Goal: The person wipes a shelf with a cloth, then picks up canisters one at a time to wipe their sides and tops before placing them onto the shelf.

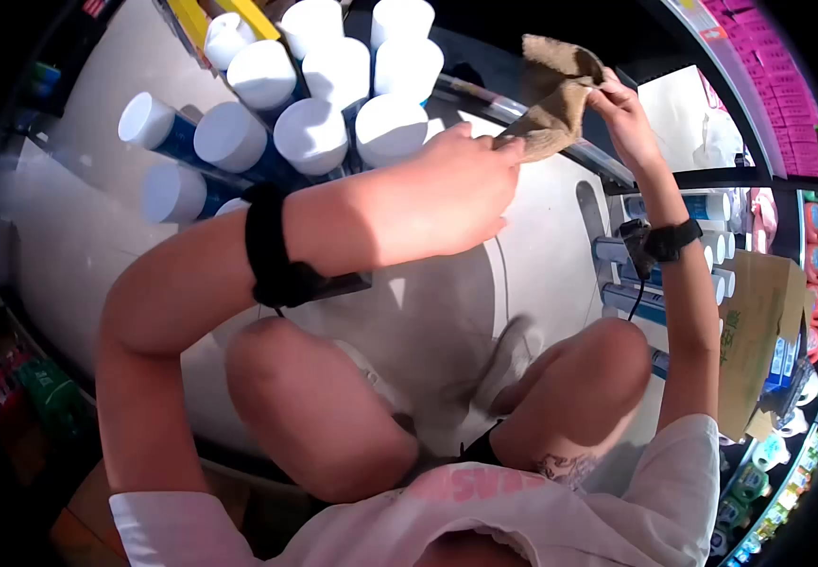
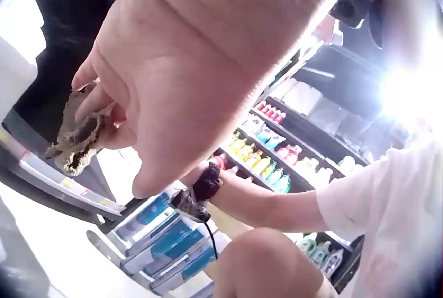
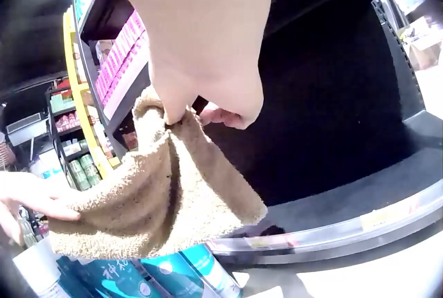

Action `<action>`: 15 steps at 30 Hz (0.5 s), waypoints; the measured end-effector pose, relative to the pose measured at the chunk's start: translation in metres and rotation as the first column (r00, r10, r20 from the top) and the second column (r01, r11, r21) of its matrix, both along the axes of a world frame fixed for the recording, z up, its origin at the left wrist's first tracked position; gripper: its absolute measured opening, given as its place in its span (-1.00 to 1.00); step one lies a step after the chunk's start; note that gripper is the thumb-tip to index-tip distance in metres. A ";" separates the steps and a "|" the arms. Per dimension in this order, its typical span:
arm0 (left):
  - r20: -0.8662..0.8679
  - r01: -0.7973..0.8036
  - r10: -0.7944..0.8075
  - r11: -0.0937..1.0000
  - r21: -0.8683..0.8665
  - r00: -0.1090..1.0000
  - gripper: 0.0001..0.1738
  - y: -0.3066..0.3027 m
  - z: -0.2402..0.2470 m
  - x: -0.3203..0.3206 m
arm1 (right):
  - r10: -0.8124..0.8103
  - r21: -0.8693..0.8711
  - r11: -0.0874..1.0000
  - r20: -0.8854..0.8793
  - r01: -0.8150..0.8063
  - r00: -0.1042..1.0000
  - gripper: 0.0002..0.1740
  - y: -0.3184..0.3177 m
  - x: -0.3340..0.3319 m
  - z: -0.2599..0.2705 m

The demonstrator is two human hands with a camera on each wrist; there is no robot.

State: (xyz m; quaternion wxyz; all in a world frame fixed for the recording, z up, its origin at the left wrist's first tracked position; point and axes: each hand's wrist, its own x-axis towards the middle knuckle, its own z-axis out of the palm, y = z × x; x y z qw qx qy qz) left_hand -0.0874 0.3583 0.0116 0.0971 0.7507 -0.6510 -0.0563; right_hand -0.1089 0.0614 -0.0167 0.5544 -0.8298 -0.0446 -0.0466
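Note:
A brown, rough-textured cloth [image 1: 552,118] is stretched between both hands in front of a dark shelf. The right hand [image 1: 628,123] pinches its upper edge between thumb and fingers; in the right wrist view the cloth [image 3: 187,194] hangs in folds beneath that hand [image 3: 208,84]. At the cloth's other end, the left hand [image 1: 456,194] holds a corner by the fingertips. The left wrist view has this hand [image 2: 173,84] large, with part of the cloth [image 2: 79,135] at its fingers.
Several white-topped blue cylinders [image 1: 309,137] stand on the pale floor at left. More lie on a lower shelf at right, near a cardboard box [image 1: 754,331]. A shelf edge [image 3: 374,222] runs behind the cloth. Bottles [image 1: 817,269] line the far right.

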 end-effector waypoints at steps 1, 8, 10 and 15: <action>0.022 -0.002 0.002 1.000 -0.007 1.000 -0.42 0.000 -0.002 0.003 | 0.041 -0.089 0.995 0.027 -0.038 0.999 -0.83 -0.005 0.005 -0.002; -0.041 -0.135 0.129 0.968 -0.211 0.991 -0.61 0.006 0.006 -0.009 | -0.252 0.173 0.952 -0.033 0.254 0.967 -0.73 0.002 -0.021 -0.020; -0.008 -0.191 0.192 0.969 -0.157 0.981 -0.64 0.002 0.020 -0.014 | -0.249 0.298 0.917 -0.087 0.264 0.965 -0.73 0.002 -0.032 -0.021; 0.142 -0.119 0.124 0.992 -0.044 0.982 -0.60 0.005 0.047 -0.027 | -0.103 0.410 0.906 -0.040 0.110 0.994 -0.76 -0.011 -0.046 0.016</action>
